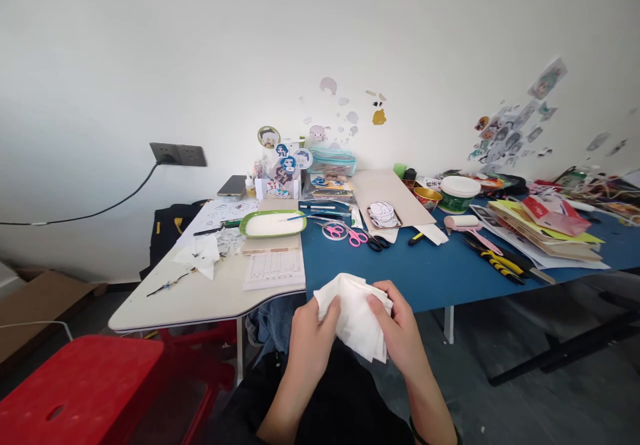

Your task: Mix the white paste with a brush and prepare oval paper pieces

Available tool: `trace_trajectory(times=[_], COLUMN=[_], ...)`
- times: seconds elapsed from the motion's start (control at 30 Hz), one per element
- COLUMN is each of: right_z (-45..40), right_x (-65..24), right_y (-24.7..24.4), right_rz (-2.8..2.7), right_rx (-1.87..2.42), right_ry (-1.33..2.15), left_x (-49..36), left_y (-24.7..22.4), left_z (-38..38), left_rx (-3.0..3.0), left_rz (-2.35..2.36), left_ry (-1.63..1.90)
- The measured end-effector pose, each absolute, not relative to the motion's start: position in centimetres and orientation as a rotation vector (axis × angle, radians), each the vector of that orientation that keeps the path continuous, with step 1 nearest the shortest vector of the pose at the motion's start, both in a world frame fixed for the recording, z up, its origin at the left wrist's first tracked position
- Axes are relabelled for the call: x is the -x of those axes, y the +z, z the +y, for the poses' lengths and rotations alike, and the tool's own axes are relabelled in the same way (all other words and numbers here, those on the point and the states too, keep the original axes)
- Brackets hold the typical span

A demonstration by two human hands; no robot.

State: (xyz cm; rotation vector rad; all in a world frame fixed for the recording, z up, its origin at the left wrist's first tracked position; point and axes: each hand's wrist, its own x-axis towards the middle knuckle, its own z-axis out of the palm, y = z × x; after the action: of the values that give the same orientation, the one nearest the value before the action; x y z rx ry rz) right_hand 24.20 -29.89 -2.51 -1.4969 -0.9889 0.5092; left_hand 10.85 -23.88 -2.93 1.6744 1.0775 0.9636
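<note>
A white folded tissue (357, 322), layered and loosely fanned at its lower edge, is held between both hands just in front of the blue table top (340, 268). My left hand (314, 332) pinches its left side, thumb on top. On the right side my right hand (397, 325) grips it, with the thumb across the upper face and the fingers behind. Beyond the hands lie pink-handled scissors (356, 237), black-handled scissors (377, 241) and white paper cutouts (383, 213) on a beige board (413, 208).
A green-rimmed tray (273, 224) and a printed pad (276, 268) are on the white table (200, 302). To the right are a white-lidded tub (459, 192), a roller (463, 222), yellow-black pliers (495, 258) and stacked papers (555, 228). A red stool (85, 385) stands lower left.
</note>
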Motion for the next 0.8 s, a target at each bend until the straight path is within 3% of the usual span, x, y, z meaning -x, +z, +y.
trace_trajectory(times=[0.2,0.37,0.5,0.8], right_z=[-30.4,-30.1,-29.7,-28.8], right_x=[-22.8,-21.2,-21.8,-24.2], right_y=[-1.7,-1.6,-1.9,-3.7], right_rz=[-1.271,-1.202,-1.237,-0.926], right_rx=[1.662,1.838,1.696,1.068], right_ry=[-0.15,-0.135,0.039,0.865], left_x=[-11.3,-11.4,-11.1,-11.2], left_y=[-3.4,-2.9,-3.0,-1.9], left_z=[-24.6,-25.7,-25.4,-25.3], left_rx=[-1.772,-1.767,-1.443,-0.862], left_rz=[1.117,0.929,0.966,0.777], left_ry=[1.015,1.143,1.044,0.825])
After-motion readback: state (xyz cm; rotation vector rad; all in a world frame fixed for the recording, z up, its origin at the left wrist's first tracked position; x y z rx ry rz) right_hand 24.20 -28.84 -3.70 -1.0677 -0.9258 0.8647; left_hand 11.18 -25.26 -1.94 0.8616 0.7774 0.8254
